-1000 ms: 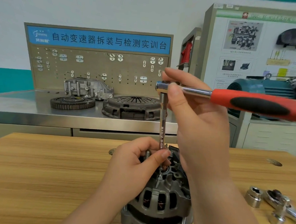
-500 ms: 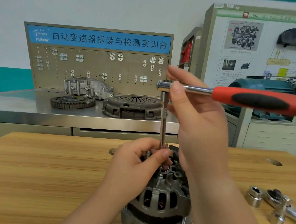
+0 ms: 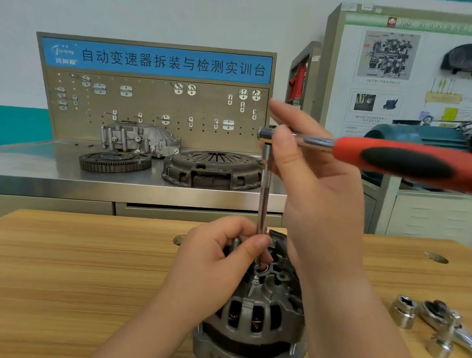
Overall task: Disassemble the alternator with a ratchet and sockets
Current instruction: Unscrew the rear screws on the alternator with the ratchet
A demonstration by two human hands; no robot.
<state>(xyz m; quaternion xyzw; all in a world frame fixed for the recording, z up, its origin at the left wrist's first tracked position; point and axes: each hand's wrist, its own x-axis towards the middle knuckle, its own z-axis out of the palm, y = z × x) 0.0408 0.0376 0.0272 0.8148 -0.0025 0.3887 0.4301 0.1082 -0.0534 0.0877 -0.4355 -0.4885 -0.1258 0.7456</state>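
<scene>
At 11 o'clock the blue banner point(image 3: 156, 61) reads 自动变速器拆装与检测实训台. The left hand point(image 3: 211, 265) pinches the extension bar point(image 3: 264, 196) above the alternator point(image 3: 247, 302); the right hand point(image 3: 318, 205) grips the ratchet point(image 3: 399, 162).

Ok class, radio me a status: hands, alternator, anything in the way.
Left hand pinches extension bar over alternator. Right hand holds ratchet. No obstruction seen.

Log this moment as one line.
left hand: pinches chrome extension bar near tip | right hand: holds red-and-black ratchet by head | bar: upright over grey metal alternator
</scene>
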